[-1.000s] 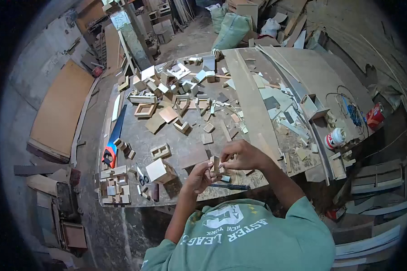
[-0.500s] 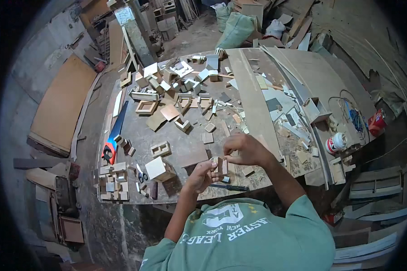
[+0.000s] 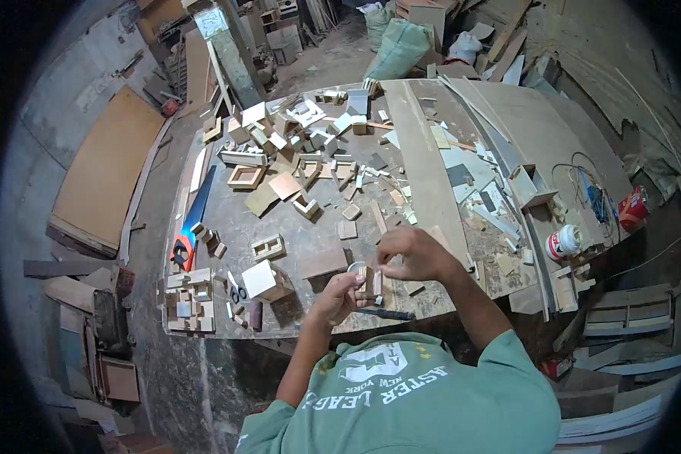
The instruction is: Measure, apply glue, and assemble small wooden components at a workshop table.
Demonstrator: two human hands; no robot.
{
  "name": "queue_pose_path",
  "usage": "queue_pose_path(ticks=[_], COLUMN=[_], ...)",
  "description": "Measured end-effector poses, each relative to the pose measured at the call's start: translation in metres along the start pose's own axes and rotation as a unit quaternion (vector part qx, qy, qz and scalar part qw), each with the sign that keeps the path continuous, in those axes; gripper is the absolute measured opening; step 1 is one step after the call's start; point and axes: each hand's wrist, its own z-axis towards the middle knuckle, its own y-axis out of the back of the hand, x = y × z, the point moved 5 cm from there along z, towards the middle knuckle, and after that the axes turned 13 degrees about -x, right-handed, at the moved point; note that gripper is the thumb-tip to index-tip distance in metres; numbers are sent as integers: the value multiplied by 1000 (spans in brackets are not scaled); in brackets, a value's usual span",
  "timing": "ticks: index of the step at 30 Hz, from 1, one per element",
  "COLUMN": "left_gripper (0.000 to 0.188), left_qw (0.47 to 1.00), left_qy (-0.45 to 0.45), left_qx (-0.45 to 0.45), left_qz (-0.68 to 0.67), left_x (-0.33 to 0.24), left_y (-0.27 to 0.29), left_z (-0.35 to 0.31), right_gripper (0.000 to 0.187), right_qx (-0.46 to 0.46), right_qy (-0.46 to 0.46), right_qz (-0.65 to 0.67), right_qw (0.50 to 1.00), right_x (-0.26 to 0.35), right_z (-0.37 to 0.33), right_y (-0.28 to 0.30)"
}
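My left hand (image 3: 337, 298) grips a small wooden box-like piece (image 3: 368, 281) between thumb and fingers, near the front edge of the workbench. Just beyond and to the right of that piece, my right hand (image 3: 414, 254) is bent with thumb and fingertips pinched together. Whatever they pinch is too small to tell. A pale round thing (image 3: 356, 267) shows behind the held piece, partly hidden by it. Beside my left hand lies a brown board (image 3: 323, 263). A dark-handled tool (image 3: 386, 312) rests below my hands.
Left on the workbench (image 3: 280, 244) are a wooden block-shaped box (image 3: 266, 281), scissors (image 3: 237, 289) and a handsaw (image 3: 195, 212). Small wooden boxes and frames (image 3: 247, 176) are heaped at the back. A long board (image 3: 424, 166), offcuts and a white tub (image 3: 563, 242) lie rightward.
My right hand has shifted slightly, staying pinched near the held piece. The pale round thing behind the piece now shows. My left hand keeps its grip.
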Motion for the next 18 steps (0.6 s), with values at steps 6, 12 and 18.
queue_pose_path(ticks=[6,12,18], left_gripper=[41,40,40], left_qw=[1000,1000,1000], left_qy=[9,6,-2], left_qx=[2,-12,-1], left_qz=[22,2,-6], left_x=[1,5,7], left_y=[-2,0,-2], left_z=[2,1,1], right_gripper=[15,16,16], right_qx=[7,-5,15], right_qy=[30,23,6], right_qz=[-36,-31,10], right_qw=[999,999,1000], right_x=[9,14,14], right_z=[-3,-8,-13], right_y=[-2,4,-2])
